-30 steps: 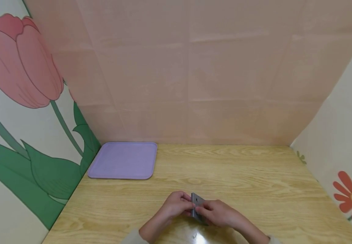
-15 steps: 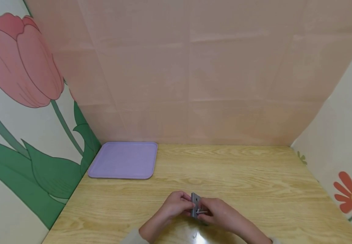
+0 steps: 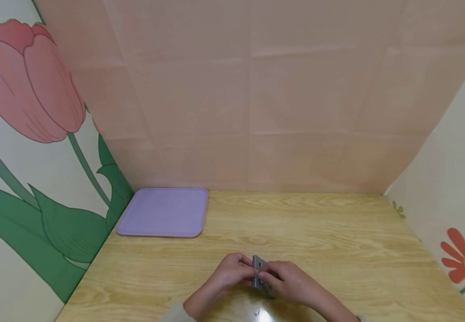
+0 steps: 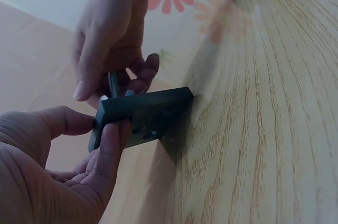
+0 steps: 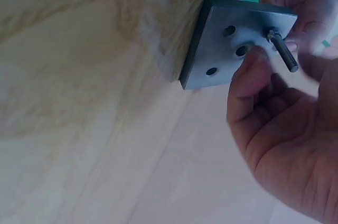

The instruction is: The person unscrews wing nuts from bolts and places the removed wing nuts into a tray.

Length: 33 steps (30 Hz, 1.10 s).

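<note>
Grey holed metal plate (image 5: 224, 49) standing upright at the counter (image 3: 317, 232) between both hands, left hand (image 3: 230, 271) pinching its edge, right hand (image 3: 290, 281) curled close around the protruding bolt (image 5: 284, 52), whether gripping it unclear.

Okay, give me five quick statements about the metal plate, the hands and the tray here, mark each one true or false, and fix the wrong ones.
1. The left hand grips the metal plate. True.
2. The plate lies flat. False: it is held up on edge at the table.
3. A thin metal rod sticks out from the plate. True.
4. The plate's face is solid. False: it has several holes.
5. The purple tray lies apart from the right hand. True.
</note>
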Motion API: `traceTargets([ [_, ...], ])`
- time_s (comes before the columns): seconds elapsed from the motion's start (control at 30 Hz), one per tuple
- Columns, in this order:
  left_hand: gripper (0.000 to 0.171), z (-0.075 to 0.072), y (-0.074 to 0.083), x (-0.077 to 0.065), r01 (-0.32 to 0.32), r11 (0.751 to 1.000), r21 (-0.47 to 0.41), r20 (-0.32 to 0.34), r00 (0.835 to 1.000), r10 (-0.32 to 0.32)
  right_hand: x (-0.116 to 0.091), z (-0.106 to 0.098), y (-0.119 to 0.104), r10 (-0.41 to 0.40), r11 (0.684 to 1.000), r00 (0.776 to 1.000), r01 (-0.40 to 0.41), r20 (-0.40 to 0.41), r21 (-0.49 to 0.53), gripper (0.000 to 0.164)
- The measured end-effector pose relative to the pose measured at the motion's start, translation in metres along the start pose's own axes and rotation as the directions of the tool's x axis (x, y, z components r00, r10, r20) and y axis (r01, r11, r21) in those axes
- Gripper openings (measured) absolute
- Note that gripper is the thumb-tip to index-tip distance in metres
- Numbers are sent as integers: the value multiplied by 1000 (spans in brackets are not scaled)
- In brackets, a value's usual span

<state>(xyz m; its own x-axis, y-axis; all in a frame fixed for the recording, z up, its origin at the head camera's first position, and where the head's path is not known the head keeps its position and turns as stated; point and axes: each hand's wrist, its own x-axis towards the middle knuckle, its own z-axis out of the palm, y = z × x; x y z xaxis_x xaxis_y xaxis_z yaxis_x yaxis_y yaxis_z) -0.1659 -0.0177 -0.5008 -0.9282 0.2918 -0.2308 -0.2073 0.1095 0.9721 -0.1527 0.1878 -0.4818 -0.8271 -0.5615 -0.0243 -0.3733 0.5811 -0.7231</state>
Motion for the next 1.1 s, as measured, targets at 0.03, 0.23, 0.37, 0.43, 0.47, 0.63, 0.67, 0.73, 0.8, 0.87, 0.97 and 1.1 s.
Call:
traceTargets([
  [0.03, 20, 0, 0, 0, -4, 1000, -3, -2, 1000, 4, -1, 0, 0, 25, 1000, 1000, -25, -6, -2, 34],
  [0.23, 19, 1, -1, -1, -12, 1000, -18, -5, 1000, 12, -3, 3, 0, 171, 984, 985, -171, 13, 49, 55],
  [0.37, 19, 0, -1, -1, -3, 1000, -22, 1, 1000, 3, -1, 5, -1, 187, 975, 981, -192, 54, 115, 61],
  [0.43, 19, 0, -1, 0, 0, 1000, -20, 2, 1000, 0, 0, 6, -1, 189, 970, 979, -197, 71, 140, 61],
  [0.47, 20, 0, -1, 0, 4, 1000, -18, 3, 1000, -4, 0, 7, -1, 192, 968, 978, -201, 77, 148, 61],
  [0.63, 21, 1, 0, -1, 7, 1000, -12, 5, 1000, -7, 1, 8, -2, 214, 962, 973, -225, 84, 152, 59],
  [0.67, 21, 1, 0, -1, 7, 1000, -13, 5, 1000, -7, 1, 8, -2, 217, 962, 973, -228, 83, 148, 58],
  [0.73, 20, 1, 0, -1, 3, 1000, -17, 6, 1000, -3, 2, 8, -2, 218, 965, 972, -228, 84, 132, 57],
  [0.8, 19, 1, 0, -2, 3, 1000, -21, 7, 1000, -3, 2, 8, -2, 203, 971, 976, -212, 82, 108, 53],
  [0.87, 19, 1, 0, -2, 2, 1000, -25, 6, 1000, -2, 2, 7, -1, 166, 983, 983, -171, 76, 72, 46],
  [0.97, 20, 1, 0, -2, 6, 1000, -26, 5, 1000, -5, 1, 5, -1, 88, 996, 994, -89, 62, 3, 35],
  [1.1, 21, 0, 0, -2, 8, 1000, -26, 4, 1000, -7, 0, 3, -3, 3, 994, 999, 1, 44, -109, 28],
])
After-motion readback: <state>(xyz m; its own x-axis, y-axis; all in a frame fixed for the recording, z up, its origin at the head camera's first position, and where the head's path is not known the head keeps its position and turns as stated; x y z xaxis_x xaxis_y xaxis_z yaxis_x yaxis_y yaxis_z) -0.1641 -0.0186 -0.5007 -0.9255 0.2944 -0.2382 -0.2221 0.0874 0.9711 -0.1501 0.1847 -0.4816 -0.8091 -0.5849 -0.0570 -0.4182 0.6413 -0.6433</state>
